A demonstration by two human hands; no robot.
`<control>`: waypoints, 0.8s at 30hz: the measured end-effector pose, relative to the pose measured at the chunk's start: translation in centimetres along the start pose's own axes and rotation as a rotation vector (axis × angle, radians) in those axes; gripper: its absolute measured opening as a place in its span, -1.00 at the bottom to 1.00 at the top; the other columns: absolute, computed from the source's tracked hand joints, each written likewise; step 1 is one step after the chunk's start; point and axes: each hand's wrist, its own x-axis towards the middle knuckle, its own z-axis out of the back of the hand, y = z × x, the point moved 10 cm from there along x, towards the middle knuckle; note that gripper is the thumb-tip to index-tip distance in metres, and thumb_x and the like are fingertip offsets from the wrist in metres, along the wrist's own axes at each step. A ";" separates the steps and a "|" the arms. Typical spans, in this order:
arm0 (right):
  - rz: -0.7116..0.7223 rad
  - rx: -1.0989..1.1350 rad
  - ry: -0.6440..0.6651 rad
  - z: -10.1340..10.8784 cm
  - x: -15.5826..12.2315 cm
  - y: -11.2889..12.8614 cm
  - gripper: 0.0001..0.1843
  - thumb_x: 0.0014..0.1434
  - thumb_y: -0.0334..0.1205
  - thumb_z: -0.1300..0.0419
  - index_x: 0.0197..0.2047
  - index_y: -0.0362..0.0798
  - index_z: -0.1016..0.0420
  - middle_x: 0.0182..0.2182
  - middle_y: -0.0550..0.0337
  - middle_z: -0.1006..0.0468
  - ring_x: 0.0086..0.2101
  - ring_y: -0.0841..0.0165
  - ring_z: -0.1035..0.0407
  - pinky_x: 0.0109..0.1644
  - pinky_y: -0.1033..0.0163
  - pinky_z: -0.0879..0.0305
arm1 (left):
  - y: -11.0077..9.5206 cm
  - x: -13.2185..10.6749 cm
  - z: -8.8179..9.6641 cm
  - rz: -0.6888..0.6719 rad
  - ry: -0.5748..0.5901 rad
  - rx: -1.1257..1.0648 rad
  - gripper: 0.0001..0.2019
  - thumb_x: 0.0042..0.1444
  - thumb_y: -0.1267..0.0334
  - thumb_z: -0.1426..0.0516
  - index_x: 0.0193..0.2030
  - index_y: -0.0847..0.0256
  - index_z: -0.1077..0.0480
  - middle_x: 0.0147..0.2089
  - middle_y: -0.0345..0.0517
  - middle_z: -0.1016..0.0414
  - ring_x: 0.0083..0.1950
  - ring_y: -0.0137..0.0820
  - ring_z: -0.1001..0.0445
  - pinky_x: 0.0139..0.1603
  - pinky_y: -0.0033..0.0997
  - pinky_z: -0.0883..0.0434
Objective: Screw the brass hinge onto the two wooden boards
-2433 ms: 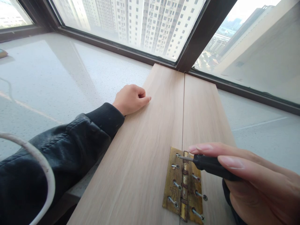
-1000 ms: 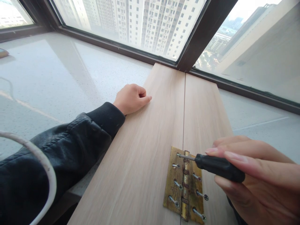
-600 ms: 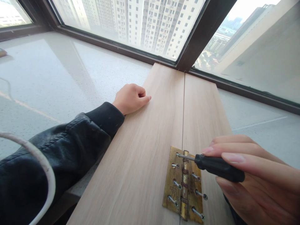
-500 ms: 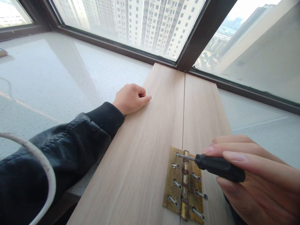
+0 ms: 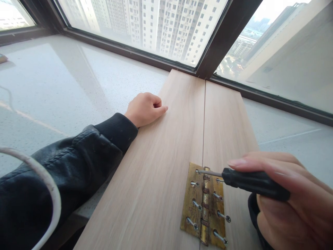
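Two light wooden boards [image 5: 166,156] lie side by side on a pale stone sill, joined near me by a tarnished brass hinge [image 5: 204,205]. Several screws stand partly out of the hinge leaves. My right hand [image 5: 288,205] is closed round a black-handled screwdriver [image 5: 253,184], its tip on the top-left screw [image 5: 198,171] of the hinge. My left hand [image 5: 144,109], in a black sleeve, rests curled in a loose fist on the left board's edge, holding nothing.
A dark window frame [image 5: 226,38] runs along the far end of the boards, with tall buildings beyond the glass. The speckled sill [image 5: 65,86] spreads to the left. A white cable [image 5: 49,187] curves across the lower left corner.
My right hand has slid back along the screwdriver handle, baring more of the shaft and handle; the tip stays on the same screw. My left hand has not moved.
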 end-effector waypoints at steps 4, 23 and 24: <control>-0.002 0.008 0.044 0.0 0.5 -0.1 -0.60 0.08 -0.19 -0.30 0.00 0.36 -0.48 -0.25 0.23 -0.56 -0.34 0.08 -0.47 -0.47 0.06 -0.45 | -0.1 0.0 0.0 -0.008 -0.002 0.001 -0.64 -0.01 0.15 -0.13 -0.70 0.24 -0.14 -0.68 -0.29 -0.08 -0.58 -0.54 -0.06 -0.50 -0.39 -0.02; 0.097 0.045 0.275 -1.0 0.2 0.7 -0.29 0.03 -0.57 -0.04 0.29 -0.12 -0.22 0.02 0.03 -0.39 -0.08 0.09 -0.34 -0.08 0.02 -0.31 | 0.0 0.0 0.1 0.005 0.003 0.005 -0.64 -0.01 0.14 -0.13 -0.69 0.23 -0.14 -0.67 -0.29 -0.09 -0.56 -0.52 -0.07 -0.48 -0.37 -0.03; 0.119 0.049 0.282 -1.1 0.2 0.9 -0.28 0.03 -0.57 -0.04 0.29 -0.12 -0.22 0.03 0.02 -0.39 -0.07 0.08 -0.34 -0.08 0.01 -0.31 | 0.0 0.0 0.1 0.005 0.002 0.003 -0.64 -0.01 0.14 -0.13 -0.69 0.23 -0.14 -0.67 -0.29 -0.09 -0.56 -0.52 -0.07 -0.48 -0.37 -0.03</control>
